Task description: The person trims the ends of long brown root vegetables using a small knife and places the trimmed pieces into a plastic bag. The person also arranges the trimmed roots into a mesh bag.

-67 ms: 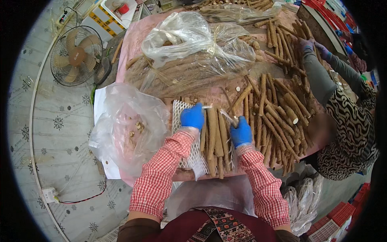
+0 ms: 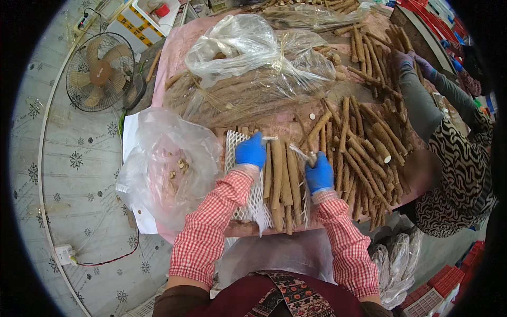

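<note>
A bundle of long brown yam roots [image 2: 283,182] lies lengthwise before me on a white foam net [image 2: 246,211]. My left hand [image 2: 251,151], in a blue glove, is closed on the net's far left part, beside the roots. My right hand [image 2: 319,174], also blue-gloved, is closed to the right of the bundle, where a white strip of the net runs up to its fingers. A small brownish root end shows at those fingertips. The grip itself is partly hidden.
More yam roots [image 2: 364,166] are heaped on the right. A clear plastic bag [image 2: 169,158] holding small cut pieces lies left; plastic-wrapped roots [image 2: 227,95] lie beyond. A co-worker's gloved hands [image 2: 412,61] hold roots at far right. A fan [image 2: 100,73] stands far left.
My right hand has shifted slightly right and away from the bundle. My left hand has moved a little nearer to me and left. The bundle stays put.
</note>
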`<state>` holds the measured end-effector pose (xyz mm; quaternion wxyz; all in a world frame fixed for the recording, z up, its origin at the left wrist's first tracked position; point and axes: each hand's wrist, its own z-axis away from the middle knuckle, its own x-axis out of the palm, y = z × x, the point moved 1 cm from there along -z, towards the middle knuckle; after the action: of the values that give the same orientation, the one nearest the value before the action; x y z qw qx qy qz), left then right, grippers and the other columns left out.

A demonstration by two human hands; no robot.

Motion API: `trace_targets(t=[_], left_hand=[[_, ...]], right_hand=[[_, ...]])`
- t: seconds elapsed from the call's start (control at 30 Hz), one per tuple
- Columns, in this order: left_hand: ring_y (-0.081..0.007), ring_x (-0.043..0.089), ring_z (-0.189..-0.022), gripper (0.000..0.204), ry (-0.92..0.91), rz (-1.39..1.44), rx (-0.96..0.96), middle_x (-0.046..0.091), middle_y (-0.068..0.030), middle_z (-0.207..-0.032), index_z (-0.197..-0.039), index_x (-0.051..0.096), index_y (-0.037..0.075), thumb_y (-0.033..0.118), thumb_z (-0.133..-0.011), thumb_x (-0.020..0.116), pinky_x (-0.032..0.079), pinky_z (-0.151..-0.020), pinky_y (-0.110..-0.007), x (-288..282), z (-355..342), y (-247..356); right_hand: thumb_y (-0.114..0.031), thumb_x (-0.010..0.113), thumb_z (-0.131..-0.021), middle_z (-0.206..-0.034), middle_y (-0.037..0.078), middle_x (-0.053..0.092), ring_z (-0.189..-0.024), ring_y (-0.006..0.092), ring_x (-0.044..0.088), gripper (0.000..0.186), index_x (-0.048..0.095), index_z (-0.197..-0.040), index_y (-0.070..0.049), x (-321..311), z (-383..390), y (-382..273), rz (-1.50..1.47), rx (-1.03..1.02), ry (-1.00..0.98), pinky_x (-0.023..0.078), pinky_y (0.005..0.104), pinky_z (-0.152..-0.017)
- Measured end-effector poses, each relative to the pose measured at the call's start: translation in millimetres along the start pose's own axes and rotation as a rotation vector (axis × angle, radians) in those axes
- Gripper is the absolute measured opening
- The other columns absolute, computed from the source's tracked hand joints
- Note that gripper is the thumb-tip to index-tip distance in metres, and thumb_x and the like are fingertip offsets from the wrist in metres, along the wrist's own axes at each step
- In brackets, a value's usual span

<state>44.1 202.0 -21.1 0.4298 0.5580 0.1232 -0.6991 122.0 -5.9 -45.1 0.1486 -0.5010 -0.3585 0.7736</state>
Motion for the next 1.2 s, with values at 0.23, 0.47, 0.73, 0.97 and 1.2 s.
trace_targets(t=[0.23, 0.47, 0.73, 0.97, 1.2], left_hand=[[-0.0295, 0.060, -0.073, 0.023, 0.285, 0.675, -0.067, 0.063, -0.0158, -0.081, -0.095, 0.061, 0.003, 0.026, -0.092, 0.054, 0.048, -0.069, -0.041, 2, -30, -44], [-0.0327, 0.061, -0.098, 0.026, 0.480, 0.184, 0.354, 0.062, -0.0166, -0.111, -0.111, 0.060, 0.004, 0.017, -0.088, 0.063, 0.050, -0.082, -0.039, -30, 52, -14], [-0.0371, 0.057, -0.111, 0.041, 0.213, 0.342, 0.235, 0.058, -0.0198, -0.119, -0.123, 0.056, 0.003, 0.026, -0.090, 0.062, 0.047, -0.093, -0.043, -3, 80, 34], [-0.0399, 0.060, -0.103, 0.055, -0.010, 0.144, -0.074, 0.060, -0.0224, -0.117, -0.122, 0.057, 0.001, 0.043, -0.086, 0.062, 0.049, -0.088, -0.046, 42, 18, 70], [-0.0383, 0.051, -0.121, 0.076, -0.090, 0.417, 0.024, 0.051, -0.0253, -0.134, -0.133, 0.049, -0.003, 0.054, -0.085, 0.062, 0.042, -0.102, -0.043, 19, 25, 65]], right_hand=[[-0.012, 0.067, -0.082, -0.101, 0.024, 0.063, -0.092, 0.0433, 0.062, 0.033, 0.053, -0.112, -0.005, -28, 4, 39, 0.118, -0.072, 0.088, 0.050, 0.0469, -0.073], [-0.010, 0.066, -0.083, -0.100, 0.023, 0.063, -0.093, 0.0420, 0.061, 0.031, 0.053, -0.110, -0.005, -46, 2, 47, 0.030, -0.010, 0.006, 0.049, 0.0446, -0.075], [-0.016, 0.066, -0.088, -0.095, 0.016, 0.061, -0.084, 0.0268, 0.061, 0.028, 0.053, -0.107, -0.001, -57, 11, 27, -0.114, -0.232, 0.097, 0.048, 0.0360, -0.074], [-0.020, 0.068, -0.089, -0.087, 0.012, 0.062, -0.077, 0.0206, 0.060, 0.027, 0.055, -0.105, -0.001, -44, 42, 38, -0.379, -0.077, -0.142, 0.048, 0.0338, -0.069], [-0.012, 0.064, -0.092, -0.090, 0.004, 0.061, -0.076, 0.0104, 0.056, 0.021, 0.056, -0.109, -0.002, -43, 56, 33, -0.754, 0.108, -0.101, 0.046, 0.0249, -0.065]])
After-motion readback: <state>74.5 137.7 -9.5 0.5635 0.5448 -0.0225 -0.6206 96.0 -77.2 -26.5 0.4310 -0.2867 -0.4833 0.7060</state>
